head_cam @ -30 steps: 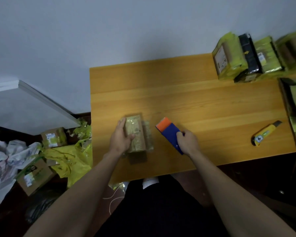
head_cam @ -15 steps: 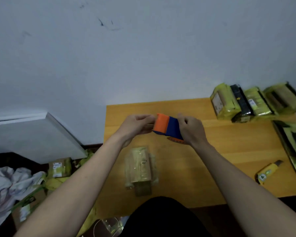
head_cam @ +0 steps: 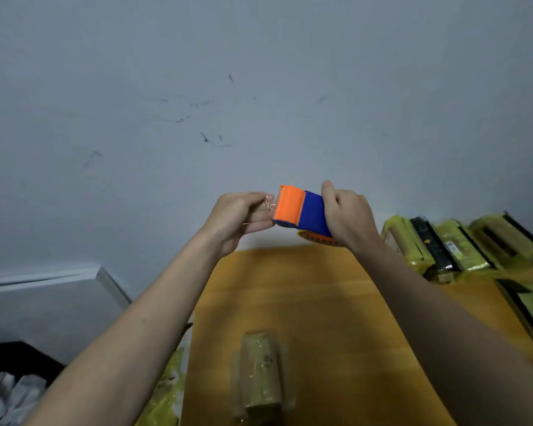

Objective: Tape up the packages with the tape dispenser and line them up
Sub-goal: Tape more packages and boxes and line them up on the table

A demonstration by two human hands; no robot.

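While my right hand (head_cam: 346, 219) grips the tape dispenser (head_cam: 300, 212) raised above the worktop (head_cam: 336, 302) and my left hand (head_cam: 240, 216) pinches its tape end, I'd pull the strip out straight before lowering onto the package (head_cam: 260, 370) below.

The dispenser (head_cam: 300, 212), orange at its left end and blue at its right, hung mid-frame, clear tape (head_cam: 263, 210) stretched from its orange end. A tan, clear-wrapped package (head_cam: 260, 372) lay bottom centre on the table. Four yellow-green and black packages (head_cam: 462, 244) stood in a row at right.
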